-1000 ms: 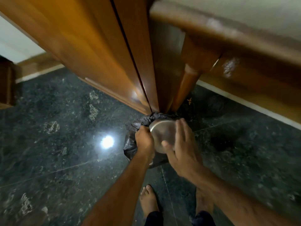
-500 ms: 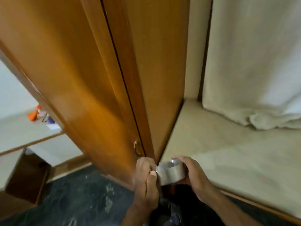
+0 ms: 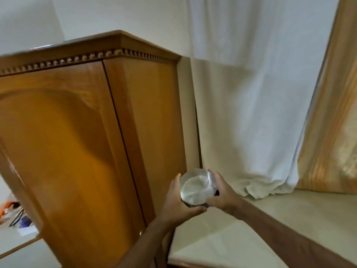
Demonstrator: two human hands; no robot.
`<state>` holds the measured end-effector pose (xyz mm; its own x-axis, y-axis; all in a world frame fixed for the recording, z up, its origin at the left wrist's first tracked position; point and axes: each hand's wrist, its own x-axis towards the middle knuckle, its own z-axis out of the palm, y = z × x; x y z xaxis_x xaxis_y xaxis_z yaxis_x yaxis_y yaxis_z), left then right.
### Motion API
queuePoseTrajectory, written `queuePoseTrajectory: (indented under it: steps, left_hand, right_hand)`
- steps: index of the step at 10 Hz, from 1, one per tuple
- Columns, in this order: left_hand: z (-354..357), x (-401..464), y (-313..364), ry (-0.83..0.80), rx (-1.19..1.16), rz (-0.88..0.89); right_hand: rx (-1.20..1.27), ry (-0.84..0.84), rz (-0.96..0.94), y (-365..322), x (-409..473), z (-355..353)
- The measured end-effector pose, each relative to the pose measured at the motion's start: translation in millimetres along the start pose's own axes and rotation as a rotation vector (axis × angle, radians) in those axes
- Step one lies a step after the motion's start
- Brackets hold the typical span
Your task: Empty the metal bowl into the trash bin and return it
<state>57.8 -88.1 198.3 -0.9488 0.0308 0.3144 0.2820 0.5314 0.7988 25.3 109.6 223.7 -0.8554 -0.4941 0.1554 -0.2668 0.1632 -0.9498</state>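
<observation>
Both hands cup the metal bowl [image 3: 197,187] from opposite sides, left hand [image 3: 178,202] under its near rim, right hand [image 3: 222,196] wrapped round the far side. It is held in the air, opening upward and apparently empty, beside the wooden cupboard [image 3: 87,142] and above the pale surface [image 3: 251,229]. Emptying looks done; next comes carrying it to its place and setting it down level.

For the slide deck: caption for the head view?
Both hands, left hand and right hand, hold the metal bowl beside a wooden wardrobe.

Both forearms are bare to the frame's edge at six o'clock, with no sleeve showing. The bare left hand [image 3: 176,200] and bare right hand [image 3: 222,194] carry no ring, watch or glove.
</observation>
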Motion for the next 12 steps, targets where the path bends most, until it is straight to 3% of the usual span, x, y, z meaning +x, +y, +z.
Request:
queuePoseTrajectory:
  steps: [1,2,4,7,10,12]
  left_hand:
    - [28,18,-11,-0.035,0.044,0.104]
    - [63,31,-31,-0.107,0.075,0.078]
    - [136,50,-86,-0.216,0.157,-0.111]
    - [214,62,-141,-0.295,0.247,-0.375]
    - [225,60,-144,-0.35,0.341,-0.526]
    - [202,88,-137,-0.573,0.551,-0.541]
  right_hand:
    - [-0.184,-0.007,-0.015,30,-1,-18]
    - [-0.295,-0.027,0.087,71,3,-37]
    - [-0.435,-0.122,0.274,166,27,-69]
    - [-0.576,-0.228,0.375,261,52,-88]
    - [-0.593,-0.292,0.448,284,60,-80]
    - [-0.751,-0.406,0.464,265,75,-102]
